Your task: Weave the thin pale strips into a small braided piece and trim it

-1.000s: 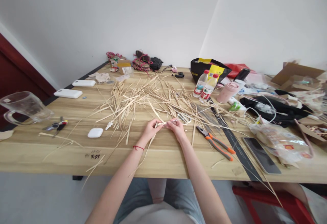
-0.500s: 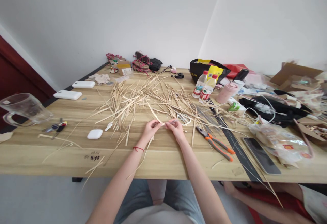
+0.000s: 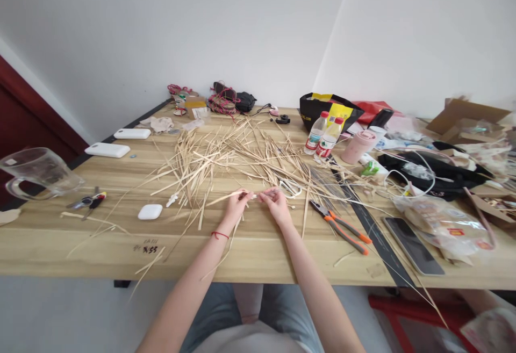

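My left hand is closed in a pinch on a flat, pale straw strip, whose loose end sticks out leftward. Another thin strand hangs below that hand toward the table's front edge. Close beside it, my right hand pinches the same small pale work; its fingertips hide most of it. A short whitish piece shows in the narrow gap between both hands. White-handled scissors lie just past my right hand, and a heap of loose straw strips spreads beyond both hands.
Orange-handled pliers and a phone lie to the right. Two water bottles and a pink cup stand farther back. On the left are a glass pitcher, keys and a white case.
The straw strip at my left hand has swung from pointing away to pointing left. Both hands stay nearly in place. Another person's arm at the lower right has drawn back.
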### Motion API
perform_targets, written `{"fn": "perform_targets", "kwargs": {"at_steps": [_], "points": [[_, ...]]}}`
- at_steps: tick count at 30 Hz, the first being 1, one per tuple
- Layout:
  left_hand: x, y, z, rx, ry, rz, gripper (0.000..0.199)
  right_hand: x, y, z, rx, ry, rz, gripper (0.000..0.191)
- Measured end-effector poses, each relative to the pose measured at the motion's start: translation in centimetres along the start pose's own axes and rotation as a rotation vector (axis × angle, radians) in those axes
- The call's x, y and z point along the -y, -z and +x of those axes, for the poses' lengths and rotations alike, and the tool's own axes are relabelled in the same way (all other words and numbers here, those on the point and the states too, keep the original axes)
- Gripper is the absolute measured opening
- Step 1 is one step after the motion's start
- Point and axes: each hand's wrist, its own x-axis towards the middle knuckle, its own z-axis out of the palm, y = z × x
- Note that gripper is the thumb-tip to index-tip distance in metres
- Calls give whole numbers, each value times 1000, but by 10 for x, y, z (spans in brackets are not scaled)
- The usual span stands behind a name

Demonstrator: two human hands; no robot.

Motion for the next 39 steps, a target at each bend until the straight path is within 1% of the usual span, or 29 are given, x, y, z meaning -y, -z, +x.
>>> {"fn": "perform_targets", "kwargs": {"at_steps": [5,9,11,14,20,23,31,35,39], "points": [[2,-3,0,-71,3,44,25,-5,2,1,-44,-27,9,38],[0,-2,-1,-155,-14,85,24,-6,2,1,-73,-13,-5,37],[-1,-1,-1,-177,-18,100,24,-7,2,2,-82,-10,-6,36],[-5,1,-2,-107,-63,117,23,-10,4,4,-105,-11,16,36],[-16,5,-4,159,-263,238,28,-17,8,7,-181,-49,95,36],[-17,4,-4,223,-322,322,31,-17,9,7,-206,-69,100,36],[-12,-2,-3,205,-418,464,37,-13,9,5,-165,-80,117,32],[-12,-3,-3,159,-422,492,37,-10,8,4,-122,-76,111,32],[-13,-3,-3,117,-403,487,30,-9,6,2,-77,-47,131,33]]}}
